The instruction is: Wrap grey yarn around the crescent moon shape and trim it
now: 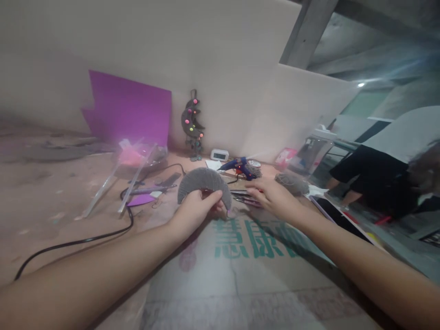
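Left hand (201, 204): pinching the grey crescent (202, 178).
Right hand (270, 195): hanging half-curled; cannot tell its hold.
Glue gun (242, 166): lying near the surface's (51, 201) back edge.
Grip: best resting lightly, sparing windings (189, 182).

A light (360, 85) glows beyond a pale partition (233, 59).

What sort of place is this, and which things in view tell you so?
Probably a craft workspace: there is a blue glue gun, a dark crescent ornament dotted with small colored balls, and a gray crescent piece held in the left hand.
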`<state>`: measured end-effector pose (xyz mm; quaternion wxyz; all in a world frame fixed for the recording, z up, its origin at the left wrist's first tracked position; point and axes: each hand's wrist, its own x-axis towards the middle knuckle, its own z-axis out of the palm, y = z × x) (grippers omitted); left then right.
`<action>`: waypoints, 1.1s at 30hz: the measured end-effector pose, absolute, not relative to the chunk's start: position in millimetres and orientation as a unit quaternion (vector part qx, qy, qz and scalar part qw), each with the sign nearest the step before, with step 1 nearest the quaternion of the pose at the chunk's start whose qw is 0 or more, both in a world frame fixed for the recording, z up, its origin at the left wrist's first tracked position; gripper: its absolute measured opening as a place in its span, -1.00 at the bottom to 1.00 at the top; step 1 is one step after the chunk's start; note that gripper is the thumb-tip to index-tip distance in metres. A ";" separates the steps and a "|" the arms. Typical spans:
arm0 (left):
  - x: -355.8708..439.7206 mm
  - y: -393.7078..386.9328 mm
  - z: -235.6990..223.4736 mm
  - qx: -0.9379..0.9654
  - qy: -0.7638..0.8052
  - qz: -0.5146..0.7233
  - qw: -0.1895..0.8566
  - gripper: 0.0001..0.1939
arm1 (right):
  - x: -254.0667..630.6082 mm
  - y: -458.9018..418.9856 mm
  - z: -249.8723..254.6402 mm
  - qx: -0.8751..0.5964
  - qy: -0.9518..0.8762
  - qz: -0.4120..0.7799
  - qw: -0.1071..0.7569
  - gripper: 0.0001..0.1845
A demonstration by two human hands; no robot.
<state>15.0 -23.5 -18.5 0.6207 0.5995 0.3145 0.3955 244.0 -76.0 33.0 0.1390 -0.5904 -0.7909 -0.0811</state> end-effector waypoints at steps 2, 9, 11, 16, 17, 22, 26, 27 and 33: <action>14.7 -25.4 -15.4 0.577 0.319 0.400 0.636 -0.64 | 228.0 -94.8 29.1 -0.565 -0.811 -0.041 0.149 -0.65; 12.2 -25.8 -11.3 0.598 0.328 0.407 0.608 -0.62 | 198.6 -105.1 3.9 -0.435 -0.884 -0.084 0.148 -0.79; 12.2 -24.3 -14.5 0.603 0.324 0.415 0.599 -0.62 | 194.2 -103.4 1.8 -0.391 -0.901 -0.130 0.138 -0.73; 11.9 -24.9 -16.3 0.649 0.335 0.407 0.548 -0.61 | 182.2 -110.2 10.9 -0.360 -0.901 -0.218 0.104 -0.70; 11.2 -26.1 -14.6 0.667 0.344 0.396 0.529 -0.61 | 181.0 -112.0 14.7 -0.367 -0.896 -0.225 0.107 -0.69; 7.0 -32.7 -3.6 0.729 0.403 0.337 0.439 -0.60 | 186.2 -114.5 30.7 -0.419 -0.867 -0.219 0.156 -0.68; 7.9 -32.0 -3.0 0.732 0.396 0.322 0.451 -0.65 | 196.8 -111.1 24.4 -0.452 -0.851 -0.152 0.218 -0.71; 8.7 -31.1 -4.0 0.728 0.391 0.322 0.462 -0.66 | 198.9 -110.0 20.5 -0.462 -0.847 -0.128 0.232 -0.72; 11.1 -27.9 -9.0 0.700 0.373 0.343 0.502 -0.70 | 203.9 -102.5 -0.7 -0.507 -0.818 0.005 0.273 -0.76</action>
